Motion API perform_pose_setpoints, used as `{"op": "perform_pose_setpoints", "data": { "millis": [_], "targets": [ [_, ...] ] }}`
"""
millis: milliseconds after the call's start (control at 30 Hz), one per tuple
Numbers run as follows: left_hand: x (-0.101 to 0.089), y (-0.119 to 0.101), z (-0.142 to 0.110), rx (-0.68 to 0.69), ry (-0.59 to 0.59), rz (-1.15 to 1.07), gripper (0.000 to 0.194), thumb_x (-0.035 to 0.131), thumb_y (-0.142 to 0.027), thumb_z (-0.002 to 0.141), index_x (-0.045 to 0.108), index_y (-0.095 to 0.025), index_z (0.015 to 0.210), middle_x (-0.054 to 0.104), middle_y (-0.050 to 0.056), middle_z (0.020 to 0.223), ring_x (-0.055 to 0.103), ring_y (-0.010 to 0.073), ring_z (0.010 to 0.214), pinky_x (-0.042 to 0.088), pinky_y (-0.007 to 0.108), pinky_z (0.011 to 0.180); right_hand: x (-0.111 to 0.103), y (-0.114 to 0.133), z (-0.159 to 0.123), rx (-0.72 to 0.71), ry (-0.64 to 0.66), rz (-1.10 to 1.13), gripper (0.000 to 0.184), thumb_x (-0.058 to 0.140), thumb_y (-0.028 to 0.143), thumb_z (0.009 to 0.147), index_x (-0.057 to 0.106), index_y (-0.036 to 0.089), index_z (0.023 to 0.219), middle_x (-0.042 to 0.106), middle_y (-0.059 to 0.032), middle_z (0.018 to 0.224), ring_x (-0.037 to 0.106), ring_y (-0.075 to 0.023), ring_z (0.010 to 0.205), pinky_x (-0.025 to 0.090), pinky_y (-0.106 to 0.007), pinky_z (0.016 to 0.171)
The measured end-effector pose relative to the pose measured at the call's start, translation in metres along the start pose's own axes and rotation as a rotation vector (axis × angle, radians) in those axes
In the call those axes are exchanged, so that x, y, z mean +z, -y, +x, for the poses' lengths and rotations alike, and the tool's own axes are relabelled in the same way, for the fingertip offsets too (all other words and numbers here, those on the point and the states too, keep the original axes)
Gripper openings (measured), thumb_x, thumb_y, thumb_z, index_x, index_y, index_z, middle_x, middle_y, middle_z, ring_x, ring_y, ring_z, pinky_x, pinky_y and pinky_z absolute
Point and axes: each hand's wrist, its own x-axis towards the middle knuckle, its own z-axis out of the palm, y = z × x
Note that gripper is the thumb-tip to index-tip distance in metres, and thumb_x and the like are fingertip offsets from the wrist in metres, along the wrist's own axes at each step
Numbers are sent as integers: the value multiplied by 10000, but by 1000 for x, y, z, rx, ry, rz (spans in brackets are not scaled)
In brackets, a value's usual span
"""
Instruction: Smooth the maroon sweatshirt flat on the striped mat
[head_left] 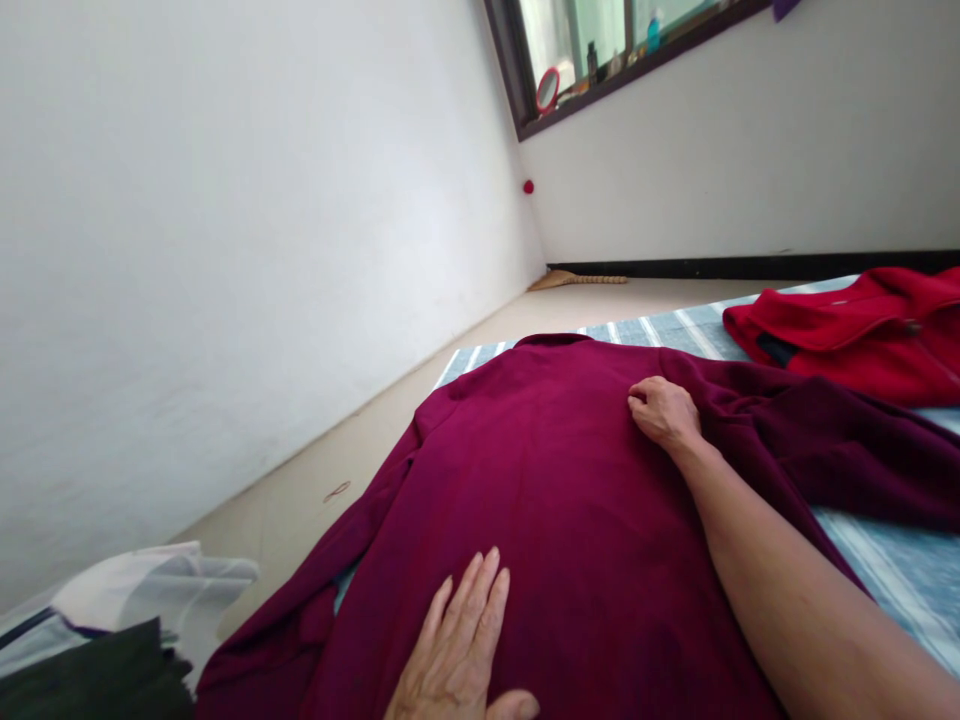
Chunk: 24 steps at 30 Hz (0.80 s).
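A maroon long-sleeved jacket lies spread over a blue-and-white striped sheet, its collar at the far end. Near the bottom of the view, my left hand rests flat on the jacket with its fingers stretched out. My right hand is farther up, at the jacket's right shoulder area. Its fingers are curled in against the cloth, and the fingertips are partly hidden. The right sleeve stretches out beyond my forearm, while the left sleeve hangs down along the sheet's edge.
A folded red garment lies on the sheet at the right. White sheer cloth and a dark green cloth are at lower left. A white wall borders the floor on the left. A straw brush lies in the far corner.
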Motion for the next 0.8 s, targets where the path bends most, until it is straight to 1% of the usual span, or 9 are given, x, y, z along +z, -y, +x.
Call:
{"op": "perform_pose_setpoints", "data": {
  "millis": [133,267,333,400,467,533,600,667,800],
  "targets": [
    [-6,0,-1,-10,2,-44,825,499,-525,851,-53,-342,1436,185,44,1515,311,315,1360,330,501,1087,0,1,0,-4,-1,3,287,478,253,812,734,219,937,672,-54,1049,596,-205,949,407,-271,809],
    [-14,1,17,-16,-13,-104,773,485,-549,851,35,-368,1452,208,18,1518,307,292,1368,321,491,1095,0,2,0,-13,-4,6,277,485,252,807,736,219,920,676,-54,1035,600,-198,930,407,-263,800],
    [-27,-7,37,-20,-32,-122,720,440,-572,866,108,-354,1467,198,12,1530,258,274,1390,289,488,1114,0,2,0,-17,-7,9,278,482,248,809,735,218,919,678,-52,1030,600,-195,929,405,-263,805],
    [-46,-19,64,-23,-32,-128,685,359,-579,898,155,-282,1480,162,38,1549,183,262,1414,251,493,1130,1,2,0,-20,-10,11,278,479,244,809,734,217,915,678,-52,1028,600,-197,933,404,-269,813],
    [-63,-32,96,-28,-28,-143,690,280,-596,912,195,-212,1479,156,73,1554,140,245,1424,235,461,1142,1,2,0,-24,-11,12,275,478,240,807,734,216,906,677,-54,1032,600,-202,938,405,-278,818],
    [-71,-40,128,-57,-40,-136,732,243,-613,910,205,-150,1476,134,105,1557,88,243,1431,187,452,1156,2,2,0,-28,-10,14,275,477,237,806,734,211,899,675,-58,1040,602,-208,939,407,-285,819],
    [-69,-41,157,-88,-59,-118,763,236,-620,906,187,-117,1476,97,115,1562,35,242,1435,128,456,1165,2,2,0,-32,-11,16,277,472,237,808,733,209,898,673,-58,1052,603,-209,942,406,-286,822],
    [-59,-37,177,-134,-43,-120,799,216,-638,897,171,-91,1476,63,124,1563,4,246,1435,96,466,1165,2,2,0,-31,-13,17,279,468,238,811,731,207,900,671,-56,1061,603,-208,947,404,-286,828],
    [-36,-24,193,-189,29,-163,866,157,-692,865,154,-81,1478,57,126,1563,-6,257,1436,84,490,1157,1,3,0,-34,-16,19,279,466,240,814,728,207,904,673,-55,1053,603,-205,947,402,-284,833]
  ]
}}
